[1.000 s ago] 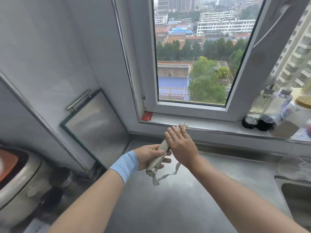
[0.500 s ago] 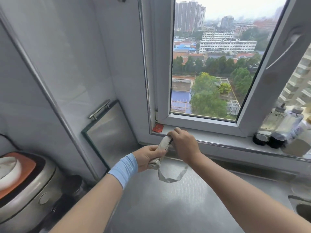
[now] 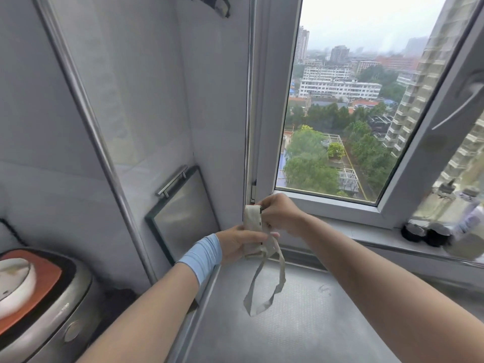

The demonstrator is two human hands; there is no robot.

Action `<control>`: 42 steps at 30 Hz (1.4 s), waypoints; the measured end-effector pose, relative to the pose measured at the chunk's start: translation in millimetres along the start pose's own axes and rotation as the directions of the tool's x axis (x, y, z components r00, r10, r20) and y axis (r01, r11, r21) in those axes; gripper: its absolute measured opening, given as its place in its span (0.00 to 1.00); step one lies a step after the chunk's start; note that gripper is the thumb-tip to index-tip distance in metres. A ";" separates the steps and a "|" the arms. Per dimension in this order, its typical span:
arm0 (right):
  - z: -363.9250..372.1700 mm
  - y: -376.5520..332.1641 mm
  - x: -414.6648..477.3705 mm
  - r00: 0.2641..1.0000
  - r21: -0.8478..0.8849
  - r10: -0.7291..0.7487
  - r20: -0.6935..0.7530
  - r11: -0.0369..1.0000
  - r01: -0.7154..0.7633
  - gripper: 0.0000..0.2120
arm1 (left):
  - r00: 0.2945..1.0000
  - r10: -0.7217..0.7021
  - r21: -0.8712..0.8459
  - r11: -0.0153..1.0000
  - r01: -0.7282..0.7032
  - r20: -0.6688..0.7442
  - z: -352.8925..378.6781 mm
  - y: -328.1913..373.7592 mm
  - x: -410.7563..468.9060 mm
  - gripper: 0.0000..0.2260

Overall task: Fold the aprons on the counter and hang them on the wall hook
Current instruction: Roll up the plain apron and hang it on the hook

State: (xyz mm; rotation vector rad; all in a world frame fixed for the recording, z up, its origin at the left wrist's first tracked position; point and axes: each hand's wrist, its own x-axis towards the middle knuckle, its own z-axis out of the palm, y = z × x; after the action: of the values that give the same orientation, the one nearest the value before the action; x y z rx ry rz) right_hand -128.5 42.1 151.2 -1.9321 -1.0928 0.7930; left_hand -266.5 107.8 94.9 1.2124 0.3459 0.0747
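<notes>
Holding the folded apron [image 3: 252,226] up as a narrow cream bundle, long axis near upright, top end pointing up, tipped a touch left. Gripping its lower end with the left hand [image 3: 237,244], fingers curled round it, and pinching the top with the right hand [image 3: 281,216] just above. Letting the strap loop [image 3: 264,292] dangle below the left hand, over the steel counter [image 3: 327,331].

Rice cooker [image 3: 44,305], steel board [image 3: 183,216] against wall
</notes>
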 end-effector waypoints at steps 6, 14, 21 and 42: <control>-3.7 -3.3 8.4 0.989 0.118 0.124 0.076 0.984 -0.133 0.16 | 0.998 0.011 0.046 0.999 -0.008 -0.065 -2.6 8.3 8.7 0.19; -37.4 10.8 13.9 0.839 0.432 -0.060 0.541 0.876 -0.216 0.18 | 0.985 0.064 0.278 0.960 -0.018 -0.158 -7.3 31.0 17.0 0.20; -38.1 0.1 21.7 0.987 0.213 0.002 0.161 0.976 -0.037 0.13 | 0.984 0.060 0.454 0.891 0.024 -0.169 2.6 49.4 37.8 0.20; -36.6 44.6 12.8 0.967 0.126 -0.214 -0.137 0.965 0.232 0.15 | 0.843 -0.053 -0.131 0.991 -0.021 -0.535 -3.9 82.7 44.5 0.17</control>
State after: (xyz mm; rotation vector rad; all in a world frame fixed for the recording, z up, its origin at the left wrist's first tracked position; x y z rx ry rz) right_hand -75.3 26.8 130.6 -1.6812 -1.1252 0.6021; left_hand -215.1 151.4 160.5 1.0397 0.8322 0.4255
